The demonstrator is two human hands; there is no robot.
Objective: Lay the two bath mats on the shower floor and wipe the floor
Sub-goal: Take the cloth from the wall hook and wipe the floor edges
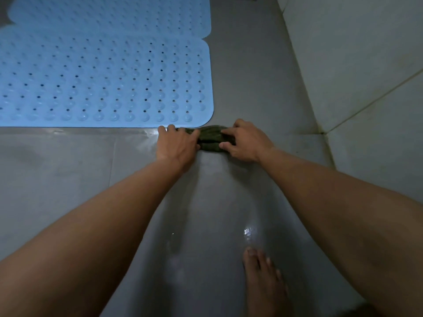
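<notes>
Your bare foot [263, 280] stands nearest on the wet floor [68, 179]. Left of the green cloth [211, 139], two blue mats [103, 83] lie flat. Your left hand [177, 145] and right hand [246, 143] pinch that bunched cloth.

Wet grey floor [240, 65] w/ two blue mats [103, 81], green cloth [210, 139].
</notes>
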